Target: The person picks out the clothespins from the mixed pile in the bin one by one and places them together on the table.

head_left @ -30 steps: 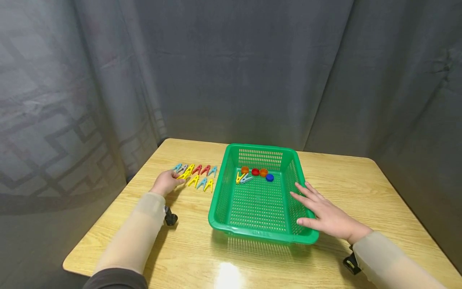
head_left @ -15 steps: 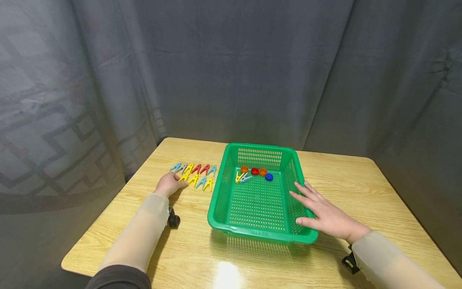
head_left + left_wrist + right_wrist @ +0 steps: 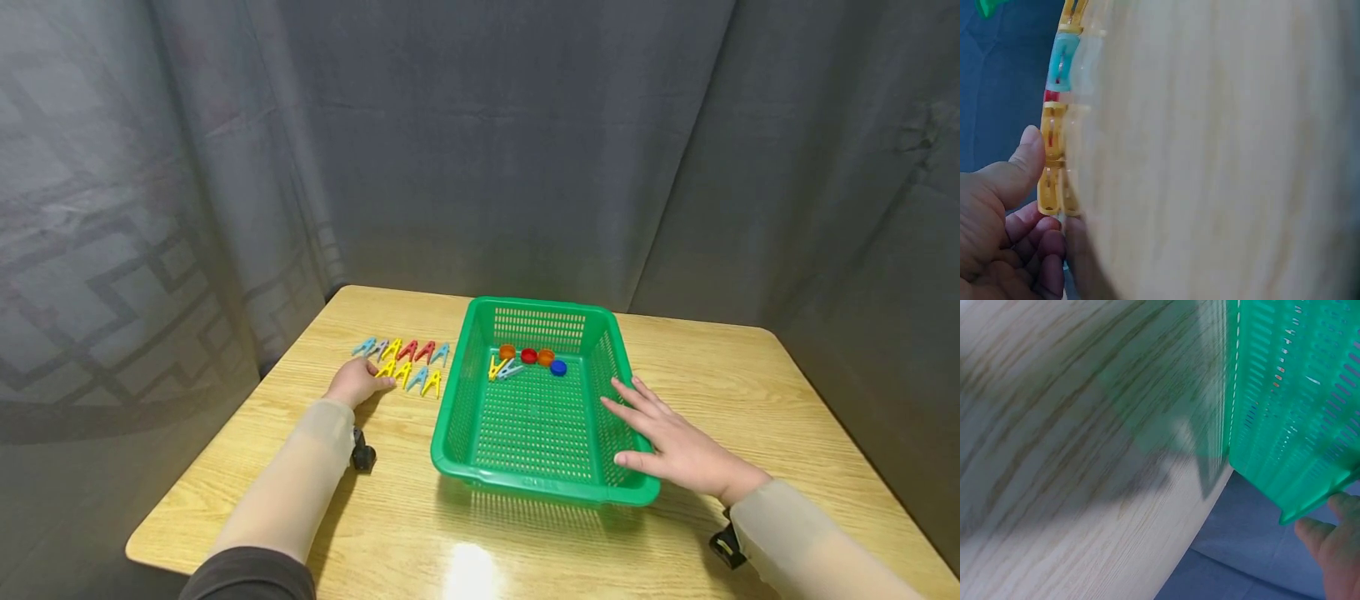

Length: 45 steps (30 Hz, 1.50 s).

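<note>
My left hand [image 3: 354,382] pinches a yellow plastic clothespin [image 3: 386,369] at the left end of the front row on the table. In the left wrist view, the thumb lies along one side of that clothespin [image 3: 1049,187] and the curled fingers are at its end. Beside it stand another yellow clothespin [image 3: 403,374], a light blue one [image 3: 417,380] and a yellow one [image 3: 432,383]. My right hand [image 3: 678,446], fingers spread and straight, rests at the right rim of a green basket [image 3: 525,481].
Behind the front row runs a second row with blue, grey, yellow and red clothespins [image 3: 407,350]. Inside the basket lie a yellow clothespin [image 3: 495,367], a light blue clothespin [image 3: 511,370], two orange caps [image 3: 507,352], a red cap [image 3: 529,357] and a blue cap [image 3: 558,367]. Grey curtains [image 3: 480,150] surround the table.
My left hand has lowered the yellow clothespin to the front row and shifted it slightly right, close to its neighbour. My right hand stays at the basket rim.
</note>
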Available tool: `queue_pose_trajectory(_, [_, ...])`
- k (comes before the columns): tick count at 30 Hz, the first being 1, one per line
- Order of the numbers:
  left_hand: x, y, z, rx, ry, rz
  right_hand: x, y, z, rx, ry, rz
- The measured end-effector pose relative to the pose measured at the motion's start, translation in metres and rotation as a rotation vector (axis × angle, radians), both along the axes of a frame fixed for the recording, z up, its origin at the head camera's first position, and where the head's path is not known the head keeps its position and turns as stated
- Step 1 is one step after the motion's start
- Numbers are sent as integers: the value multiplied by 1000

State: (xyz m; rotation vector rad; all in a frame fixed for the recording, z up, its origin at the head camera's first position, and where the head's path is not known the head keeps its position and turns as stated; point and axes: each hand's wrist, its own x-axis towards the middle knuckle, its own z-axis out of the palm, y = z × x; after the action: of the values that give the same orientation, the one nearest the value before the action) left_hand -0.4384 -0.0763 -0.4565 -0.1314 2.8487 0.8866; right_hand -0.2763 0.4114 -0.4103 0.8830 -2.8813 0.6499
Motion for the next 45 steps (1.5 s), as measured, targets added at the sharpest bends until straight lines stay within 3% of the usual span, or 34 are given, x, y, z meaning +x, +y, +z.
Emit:
queue_pose_trajectory(6, [3,2,17,45,-15,-7,3,0,0,-8,-2,-3])
queue_pose_trajectory(11, [4,8,37,92,65,-25,1,1,-1,-12,1,-2])
queue_pose_trajectory(17, [-2,29,69,119,176,-107,-2,1,-2,-7,3,3])
queue_pose_trajectory(24, [-3,89,124,134,268,-291,-2,1,-2,-6,-3,2])
queue_pose_trajectory(28, [1,135,153,52,274,-441,-2,1,-2,-3,-3,1])
queue_pose_trajectory(31, [5,170,166,-37,257,-549,-2,1,-2,-1,-1,-1])
queue_pose_trajectory(34, [8,200,167,-131,255,-628,-2,1,-1,-3,-3,-2])
queue_pose_trajectory(36, [7,215,162,-168,240,-647,-3,1,-1,-7,-9,-2])
queue_pose_trajectory(40, [3,232,145,-177,187,-628,-4,1,-3,-12,-16,2])
queue_pose_trajectory(45, [-4,236,122,-162,132,-592,-6,1,-5,-6,-10,4])
